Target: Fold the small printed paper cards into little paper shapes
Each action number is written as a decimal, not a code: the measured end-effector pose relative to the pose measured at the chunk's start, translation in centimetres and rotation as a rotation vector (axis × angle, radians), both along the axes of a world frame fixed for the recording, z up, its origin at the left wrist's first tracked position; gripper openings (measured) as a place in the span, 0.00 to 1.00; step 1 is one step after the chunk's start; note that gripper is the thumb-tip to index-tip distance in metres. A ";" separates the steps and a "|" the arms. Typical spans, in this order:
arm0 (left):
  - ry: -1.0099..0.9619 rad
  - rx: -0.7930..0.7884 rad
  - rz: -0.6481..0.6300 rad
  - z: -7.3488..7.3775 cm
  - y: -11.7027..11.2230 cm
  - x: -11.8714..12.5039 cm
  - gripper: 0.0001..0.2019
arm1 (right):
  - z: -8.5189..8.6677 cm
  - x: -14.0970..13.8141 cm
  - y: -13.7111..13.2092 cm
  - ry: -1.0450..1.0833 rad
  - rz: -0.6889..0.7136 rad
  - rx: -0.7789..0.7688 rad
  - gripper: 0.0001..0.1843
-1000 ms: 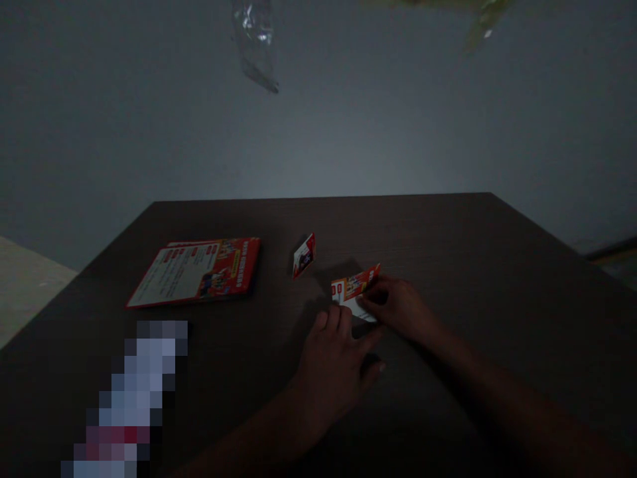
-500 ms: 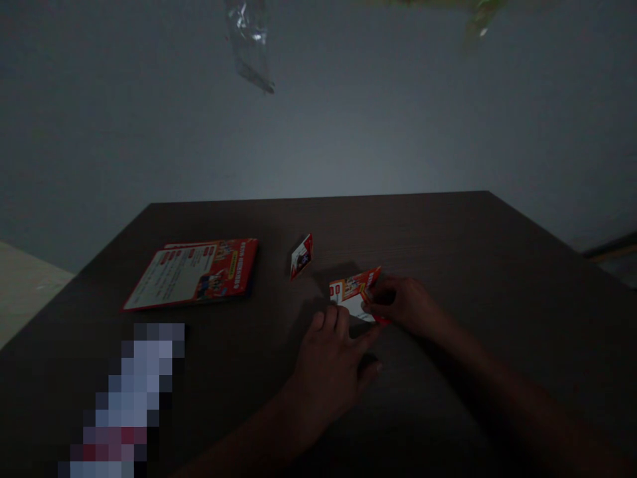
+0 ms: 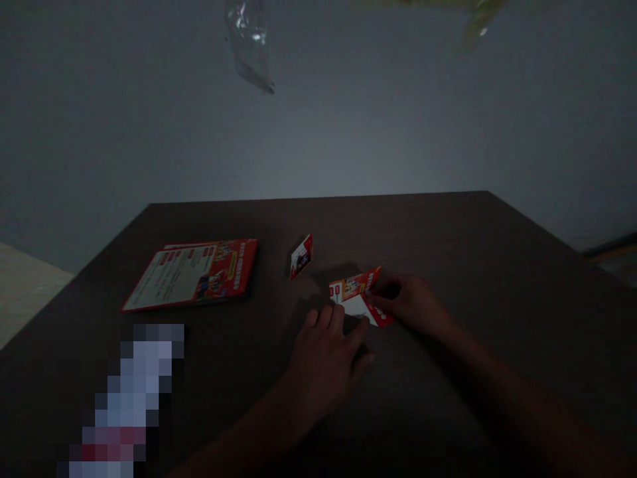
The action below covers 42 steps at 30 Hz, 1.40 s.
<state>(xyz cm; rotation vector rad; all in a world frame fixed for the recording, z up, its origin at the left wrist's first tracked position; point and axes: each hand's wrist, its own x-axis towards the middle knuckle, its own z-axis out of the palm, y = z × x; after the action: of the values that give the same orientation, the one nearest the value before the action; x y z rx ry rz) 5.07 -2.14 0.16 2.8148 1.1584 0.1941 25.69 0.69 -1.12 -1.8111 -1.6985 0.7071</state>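
On the dark table (image 3: 448,232) lies a small red, orange and white printed paper piece (image 3: 359,297), partly folded. My right hand (image 3: 413,304) pinches its right edge, fingers closed on the paper. My left hand (image 3: 326,362) rests on the table just below and left of it, fingers curled, fingertips pressing the paper's lower left corner. A second small folded red and white piece (image 3: 301,256) stands on edge a little further back.
A red and white printed sheet or booklet (image 3: 192,273) lies flat at the left. A blurred-out object (image 3: 127,398) lies at the near left. A clear plastic bag (image 3: 249,43) hangs against the pale wall above. The light is very dim.
My right hand has shifted slightly right and pulled the paper's lower red flap outward, so more of it shows. My left hand has slid a little down and left.
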 end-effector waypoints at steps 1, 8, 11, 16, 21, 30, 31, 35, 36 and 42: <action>-0.001 -0.002 -0.006 0.0 0.1 0.0 0.21 | -0.1 0.1 0.1 0.000 -0.022 0.026 0.12; -0.019 0.005 -0.011 0.1 0.5 -0.1 0.19 | -0.3 0.2 0.2 0.073 0.060 0.117 0.11; -0.035 0.010 -0.005 0.0 0.8 -0.3 0.18 | -0.6 0.2 0.3 0.084 0.054 0.098 0.08; -0.111 0.019 0.024 -0.4 1.9 -0.6 0.13 | -0.7 0.4 0.3 0.157 0.043 0.061 0.09; -0.311 -0.028 0.151 -0.9 3.5 -1.2 0.07 | -0.4 0.3 0.1 0.193 0.050 0.082 0.09; -0.683 -0.273 0.402 -2.0 5.4 -1.9 0.17 | 0.4 -0.2 -0.6 0.207 0.110 0.283 0.06; -0.702 -0.293 0.377 -2.0 5.5 -2.0 0.17 | 0.5 -0.2 -0.7 0.201 0.141 0.316 0.06; -0.745 -0.287 0.242 -1.9 5.8 -2.3 0.09 | 1.2 -0.1 -1.0 0.165 0.329 0.460 0.05; -0.759 -0.265 0.218 -1.8 5.9 -2.4 0.09 | 1.3 -0.1 -1.0 0.146 0.369 0.501 0.06; -0.682 0.015 0.101 -1.6 6.0 -3.0 0.08 | 1.5 -0.2 -1.2 0.029 0.477 0.665 0.09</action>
<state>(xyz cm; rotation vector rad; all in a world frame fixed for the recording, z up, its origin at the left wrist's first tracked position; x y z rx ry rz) 2.03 3.88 -1.48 2.3659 1.1054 1.0662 25.48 -0.54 0.35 -0.9500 -2.0502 0.2775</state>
